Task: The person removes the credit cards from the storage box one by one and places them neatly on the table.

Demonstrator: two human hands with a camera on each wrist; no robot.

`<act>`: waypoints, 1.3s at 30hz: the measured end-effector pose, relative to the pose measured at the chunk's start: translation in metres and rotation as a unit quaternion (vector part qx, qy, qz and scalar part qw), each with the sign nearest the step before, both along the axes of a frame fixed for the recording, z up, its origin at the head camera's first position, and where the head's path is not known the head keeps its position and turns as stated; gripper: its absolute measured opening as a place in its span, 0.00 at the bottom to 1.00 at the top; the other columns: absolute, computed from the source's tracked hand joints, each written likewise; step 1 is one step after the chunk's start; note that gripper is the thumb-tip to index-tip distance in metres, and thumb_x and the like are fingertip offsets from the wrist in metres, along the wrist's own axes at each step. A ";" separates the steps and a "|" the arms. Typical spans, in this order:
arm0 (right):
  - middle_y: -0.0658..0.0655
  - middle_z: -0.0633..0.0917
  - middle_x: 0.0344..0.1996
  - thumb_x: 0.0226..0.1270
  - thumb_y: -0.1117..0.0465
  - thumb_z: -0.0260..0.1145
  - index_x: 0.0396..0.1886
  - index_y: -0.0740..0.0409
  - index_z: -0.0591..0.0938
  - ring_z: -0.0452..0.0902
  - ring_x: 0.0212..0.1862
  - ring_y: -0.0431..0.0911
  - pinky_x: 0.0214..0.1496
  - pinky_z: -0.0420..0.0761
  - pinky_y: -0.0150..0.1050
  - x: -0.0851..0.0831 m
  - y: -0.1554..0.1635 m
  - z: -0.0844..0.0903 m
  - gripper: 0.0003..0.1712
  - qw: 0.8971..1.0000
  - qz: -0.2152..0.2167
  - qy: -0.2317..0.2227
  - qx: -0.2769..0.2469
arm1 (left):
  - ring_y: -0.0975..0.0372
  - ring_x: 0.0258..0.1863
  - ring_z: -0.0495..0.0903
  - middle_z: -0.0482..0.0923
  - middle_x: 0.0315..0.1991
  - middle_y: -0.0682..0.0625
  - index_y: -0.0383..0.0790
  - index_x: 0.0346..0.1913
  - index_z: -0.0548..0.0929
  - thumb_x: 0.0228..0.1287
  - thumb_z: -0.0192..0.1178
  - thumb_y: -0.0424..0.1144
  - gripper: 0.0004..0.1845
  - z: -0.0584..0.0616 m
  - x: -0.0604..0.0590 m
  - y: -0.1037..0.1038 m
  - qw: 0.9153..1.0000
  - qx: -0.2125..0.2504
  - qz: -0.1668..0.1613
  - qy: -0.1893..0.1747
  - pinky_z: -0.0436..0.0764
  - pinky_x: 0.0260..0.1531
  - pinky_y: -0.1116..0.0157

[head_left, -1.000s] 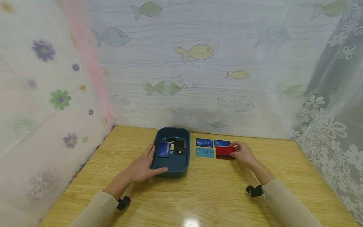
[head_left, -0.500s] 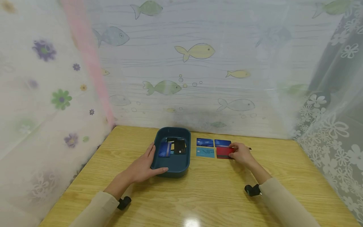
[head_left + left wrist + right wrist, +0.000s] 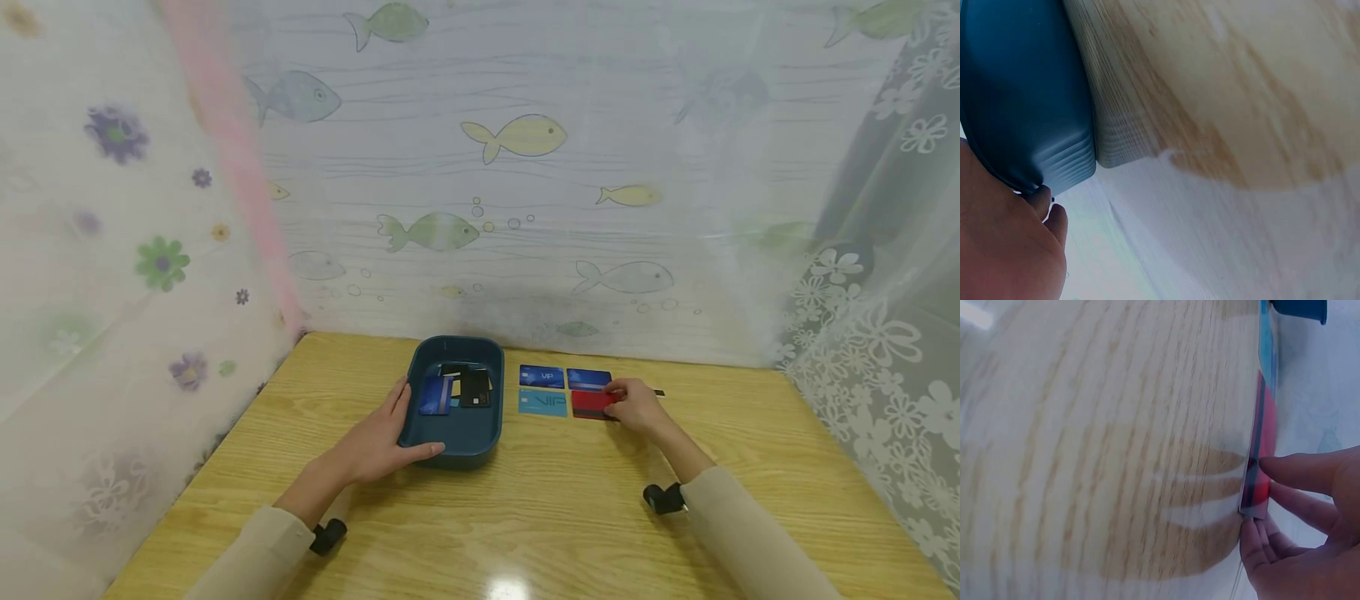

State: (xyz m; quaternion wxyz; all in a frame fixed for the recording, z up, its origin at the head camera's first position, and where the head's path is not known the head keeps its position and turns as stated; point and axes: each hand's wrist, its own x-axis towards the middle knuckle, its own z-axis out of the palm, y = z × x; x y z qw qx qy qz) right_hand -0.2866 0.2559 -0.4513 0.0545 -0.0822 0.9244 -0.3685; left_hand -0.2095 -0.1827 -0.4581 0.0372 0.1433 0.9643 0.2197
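My left hand (image 3: 375,442) holds a dark teal tray (image 3: 465,461) at its near left corner, thumb over the near rim and fingers along the outer wall. Inside the tray lie several plastic cards, among them a blue card (image 3: 435,396) and a black card (image 3: 475,388). Right of it, my right hand (image 3: 639,407) has its fingertips on a red card (image 3: 588,403) with a dark stripe, at its right end. That card lies beside a light blue VIP card (image 3: 542,402), below a blue striped card (image 3: 588,379) and diagonally from a dark blue VIP card (image 3: 541,377).
A small dark-ended item (image 3: 659,392) shows past my right hand, mostly hidden by it. The wooden table (image 3: 480,525) ends at a fish-printed curtain (image 3: 525,250) behind and a flowered curtain (image 3: 150,333) at left. Lacy fabric (image 3: 870,333) hangs at right.
The red card has settled flatter into its place in the rows, its stripe now showing. My right hand has shifted slightly left, revealing the dark-ended item. The left hand and tray stay put.
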 end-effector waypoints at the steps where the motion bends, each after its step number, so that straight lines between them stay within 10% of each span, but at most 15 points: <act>1: 0.77 0.80 0.55 0.67 0.72 0.65 0.60 0.78 0.77 0.77 0.56 0.67 0.52 0.81 0.55 0.000 0.000 0.000 0.24 1.000 0.002 -0.002 0.001 | 0.44 0.80 0.52 0.31 0.84 0.44 0.37 0.83 0.38 0.55 0.52 0.83 0.69 0.000 0.000 0.000 1.000 0.000 0.000 0.000 0.65 0.71 0.44; 28: 0.78 0.77 0.59 0.68 0.71 0.65 0.59 0.78 0.78 0.73 0.62 0.71 0.57 0.80 0.59 -0.002 0.003 -0.005 0.22 1.000 0.012 0.003 -0.003 | 0.44 0.80 0.51 0.31 0.84 0.44 0.35 0.83 0.40 0.57 0.53 0.82 0.68 -0.001 0.000 0.000 1.000 0.008 -0.008 -0.001 0.63 0.72 0.43; 39: 0.74 0.76 0.63 0.71 0.63 0.66 0.65 0.73 0.76 0.70 0.64 0.68 0.60 0.77 0.60 0.011 -0.021 0.031 0.27 0.998 0.053 0.021 -0.010 | 0.43 0.79 0.52 0.31 0.84 0.44 0.35 0.83 0.40 0.57 0.53 0.82 0.68 -0.001 0.000 0.000 1.000 0.005 -0.004 0.002 0.64 0.71 0.43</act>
